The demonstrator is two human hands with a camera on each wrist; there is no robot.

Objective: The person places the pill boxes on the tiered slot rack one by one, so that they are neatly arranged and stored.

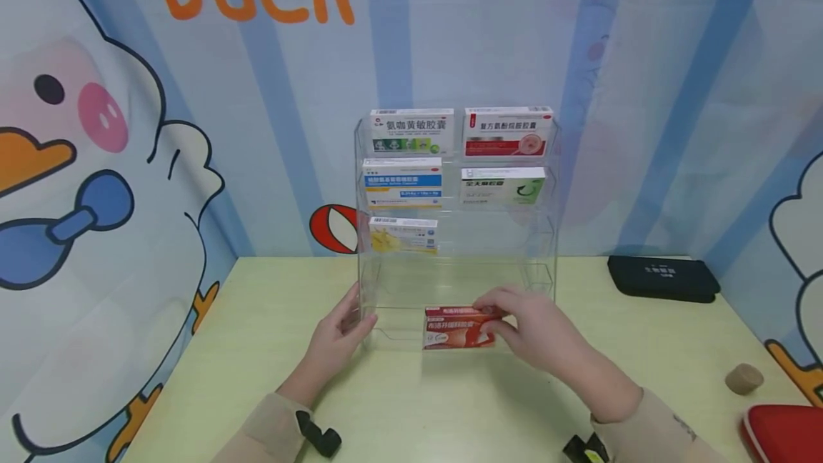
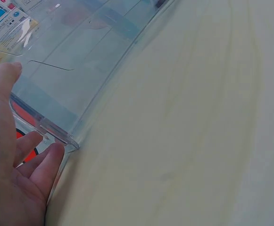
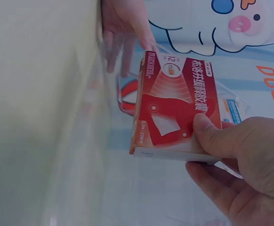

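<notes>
A clear tiered display rack point(image 1: 463, 284) stands on the table with medicine boxes on its upper tiers. My left hand point(image 1: 337, 334) holds the rack's lower left side, thumb at the front and fingers around the side; the left wrist view shows this hand point(image 2: 23, 155) at the rack's corner point(image 2: 73, 141). Between thumb and fingers, my right hand point(image 1: 540, 327) pinches a red medicine box point(image 1: 453, 329) by its right end, in front of the lowest tier. In the right wrist view the red box point(image 3: 174, 103) is tilted, its printed face showing.
Top tier: a white-green box point(image 1: 411, 131) and a white-red box point(image 1: 508, 133). Below are a blue-white box point(image 1: 403, 183), a white box with green point(image 1: 503, 186) and a yellow-white box point(image 1: 403, 235). At right lie a black pouch point(image 1: 662, 279), a wooden cylinder point(image 1: 744, 379) and a red case point(image 1: 784, 431).
</notes>
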